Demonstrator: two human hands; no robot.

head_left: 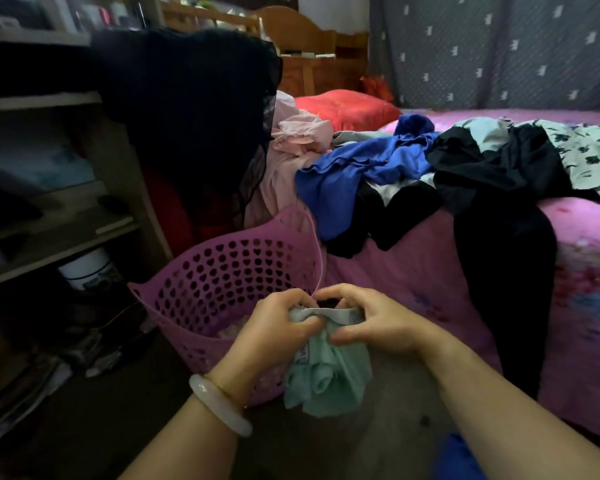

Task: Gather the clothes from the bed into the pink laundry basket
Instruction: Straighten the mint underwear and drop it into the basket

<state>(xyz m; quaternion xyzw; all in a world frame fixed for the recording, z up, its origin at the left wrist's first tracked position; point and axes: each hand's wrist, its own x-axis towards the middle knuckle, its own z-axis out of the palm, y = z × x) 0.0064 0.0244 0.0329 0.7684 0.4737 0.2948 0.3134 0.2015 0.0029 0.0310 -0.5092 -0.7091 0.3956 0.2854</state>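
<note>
Green garment [328, 379] gripped by left hand [274, 332] and right hand [371, 320] beside pink basket [222, 271].

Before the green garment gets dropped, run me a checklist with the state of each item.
1. Left hand grips the pale green garment: ok.
2. Right hand grips its waistband: ok.
3. Garment over the pink laundry basket opening: not ok, it hangs beside the near rim.
4. Basket upright, mouth unobstructed: ok.
5. Room left inside the basket: cannot tell, only a little of the contents shows.
6. Bed cleared: not ok, the blue garment and black clothes remain.
</note>
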